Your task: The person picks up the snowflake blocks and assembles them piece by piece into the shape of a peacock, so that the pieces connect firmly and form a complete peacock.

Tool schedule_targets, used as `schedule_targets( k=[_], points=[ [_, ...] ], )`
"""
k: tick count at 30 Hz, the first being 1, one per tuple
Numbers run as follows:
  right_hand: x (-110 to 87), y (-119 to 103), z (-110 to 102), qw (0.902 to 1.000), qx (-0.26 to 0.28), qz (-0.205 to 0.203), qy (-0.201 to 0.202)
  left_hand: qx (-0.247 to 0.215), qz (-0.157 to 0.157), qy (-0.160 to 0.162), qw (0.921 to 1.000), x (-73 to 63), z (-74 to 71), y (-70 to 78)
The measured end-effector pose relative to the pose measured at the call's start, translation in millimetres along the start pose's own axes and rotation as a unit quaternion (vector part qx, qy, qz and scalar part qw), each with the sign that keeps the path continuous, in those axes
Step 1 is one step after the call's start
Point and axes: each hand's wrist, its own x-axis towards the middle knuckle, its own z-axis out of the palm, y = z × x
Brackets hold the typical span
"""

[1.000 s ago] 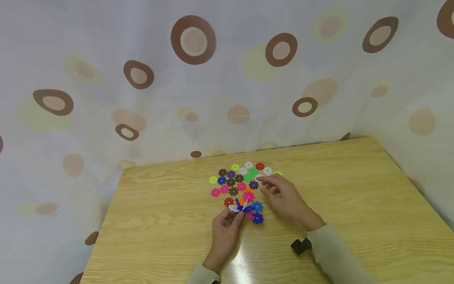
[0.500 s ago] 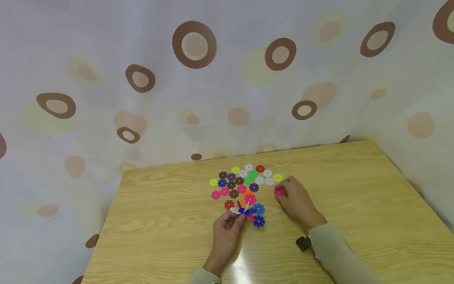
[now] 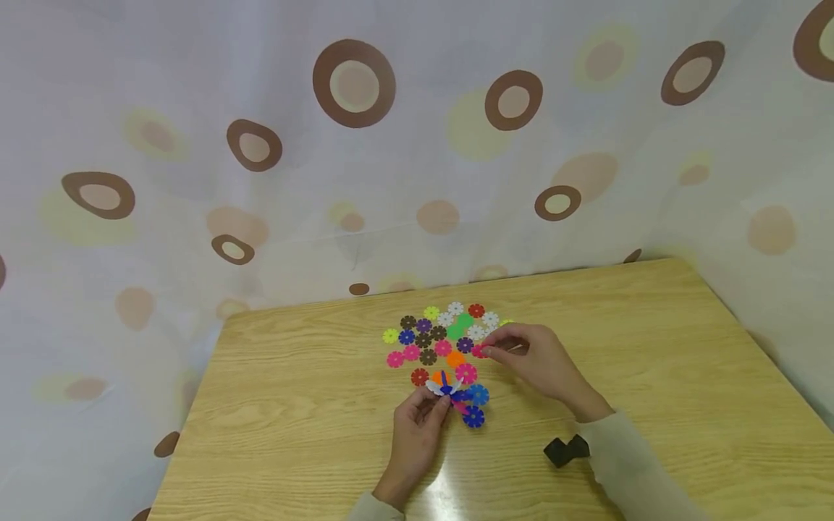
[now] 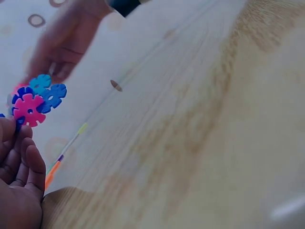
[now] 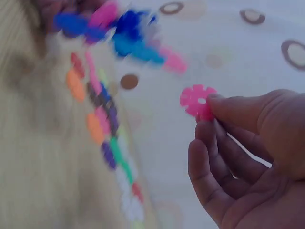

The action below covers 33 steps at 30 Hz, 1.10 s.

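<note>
In the last 0.5 s the right hand (image 3: 537, 362) has carried its pinched pink disc (image 3: 480, 352) left. The joined cluster of discs (image 3: 461, 396) has shifted toward the near side, baring more of 1 orange disc (image 3: 456, 359).

the left hand (image 3: 417, 425) is on the near, left side of the cluster (image 3: 461, 396) and pinches it with the thumb, the other fingers curled loosely. the left wrist (image 3: 396, 481) is nearer the person than the cluster, its sleeve (image 3: 376, 509) nearer again. the right hand (image 3: 537, 359) is to the right of the cluster and beyond it, thumb and fingertips pinching a disc (image 5: 193, 102), the other fingers bent. the right wrist (image 3: 589, 405) is well right of the cluster, roughly level with it.
</note>
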Motion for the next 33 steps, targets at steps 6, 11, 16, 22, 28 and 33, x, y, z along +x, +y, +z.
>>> schedule_targets(
  k=[6,11,16,22,28,33],
  points=[
    [8.5,-30.5,10.5,0.9981,0.021,-0.036,-0.046,0.014,0.017,-0.014,0.9997,0.0,0.4,0.1],
    [12.0,-31.1,22.9,0.9973,0.0,-0.033,-0.065,0.03,0.025,-0.02,0.999,-0.6,0.9,0.2],
    [11.9,-31.3,29.3,0.9965,-0.007,-0.053,-0.065,0.04,0.033,-0.021,0.9985,-1.7,0.4,0.9],
    [12.5,-33.4,31.0,0.9967,-0.013,-0.057,-0.057,0.039,0.04,-0.028,0.998,-1.9,-0.9,0.9],
    [12.4,-34.2,32.5,0.9969,-0.008,-0.048,-0.061,0.043,0.048,-0.033,0.9974,-1.9,-2.0,-0.2],
    [12.4,-32.7,32.7,0.9968,-0.006,-0.053,-0.06,0.047,0.049,-0.034,0.9971,-1.5,-2.4,-0.4]
  ],
)
